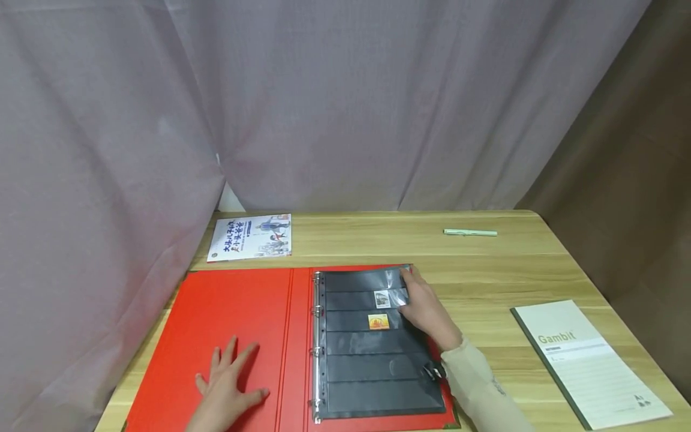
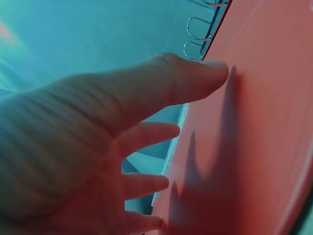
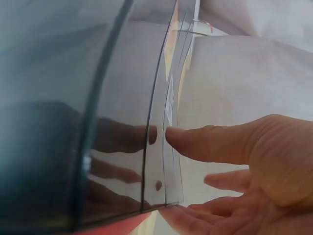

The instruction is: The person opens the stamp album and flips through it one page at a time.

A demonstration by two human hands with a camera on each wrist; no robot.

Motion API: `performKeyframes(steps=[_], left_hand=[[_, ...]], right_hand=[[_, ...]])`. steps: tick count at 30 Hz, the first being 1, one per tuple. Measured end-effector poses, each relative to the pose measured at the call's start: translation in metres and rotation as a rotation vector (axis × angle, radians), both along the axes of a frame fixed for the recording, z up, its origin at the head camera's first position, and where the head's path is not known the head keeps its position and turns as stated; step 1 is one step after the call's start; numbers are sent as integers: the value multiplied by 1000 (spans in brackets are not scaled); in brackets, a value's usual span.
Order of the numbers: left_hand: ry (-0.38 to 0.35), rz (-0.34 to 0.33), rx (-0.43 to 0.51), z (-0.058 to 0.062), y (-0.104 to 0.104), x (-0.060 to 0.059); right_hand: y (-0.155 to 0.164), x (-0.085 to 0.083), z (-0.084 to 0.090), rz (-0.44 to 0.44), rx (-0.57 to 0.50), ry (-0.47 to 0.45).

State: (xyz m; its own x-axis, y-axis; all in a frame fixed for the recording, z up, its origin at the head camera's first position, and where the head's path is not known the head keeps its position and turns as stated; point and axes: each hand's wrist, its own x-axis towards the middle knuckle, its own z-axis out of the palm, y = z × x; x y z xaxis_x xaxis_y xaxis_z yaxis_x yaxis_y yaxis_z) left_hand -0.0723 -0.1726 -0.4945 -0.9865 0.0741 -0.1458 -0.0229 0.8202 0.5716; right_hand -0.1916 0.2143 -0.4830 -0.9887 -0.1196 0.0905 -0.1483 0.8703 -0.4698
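Observation:
An open red ring binder [image 1: 227, 336] lies on the wooden table [image 1: 486, 264]. Its right side holds a black stamp page [image 1: 372, 354] with clear strip pockets and two stamps, a grey one [image 1: 382, 299] and an orange one [image 1: 378, 321]. My left hand [image 1: 229, 384] lies flat with spread fingers on the red inside cover [image 2: 254, 137]. My right hand [image 1: 423, 309] rests at the page's upper right edge, the thumb [image 3: 205, 143] touching the clear strip [image 3: 166, 147] and the other fingers straight beneath the sheet's edge.
A booklet with printed figures [image 1: 251, 237] lies behind the binder at the left. A pale green pen [image 1: 469, 232] lies far right at the back. A white and green "Gambit" notebook [image 1: 588, 360] sits at the right front. Grey curtain surrounds the table.

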Motion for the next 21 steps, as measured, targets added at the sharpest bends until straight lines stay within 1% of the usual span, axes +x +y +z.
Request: performKeyframes(steps=[4,9,14,21], left_hand=[[-9,6,-18,-2,1,0],[-22,16,-31,-1,2,-2],[-27,24,-38,1,2,-4],[-42,22,-33,0,2,-4]], right_hand=[[6,5,1,-23,-71,-15],[11,9,3,-33,-155,-33],[17,13,4,-18,-175,-16],[25,16,4,-2,-250,-77]])
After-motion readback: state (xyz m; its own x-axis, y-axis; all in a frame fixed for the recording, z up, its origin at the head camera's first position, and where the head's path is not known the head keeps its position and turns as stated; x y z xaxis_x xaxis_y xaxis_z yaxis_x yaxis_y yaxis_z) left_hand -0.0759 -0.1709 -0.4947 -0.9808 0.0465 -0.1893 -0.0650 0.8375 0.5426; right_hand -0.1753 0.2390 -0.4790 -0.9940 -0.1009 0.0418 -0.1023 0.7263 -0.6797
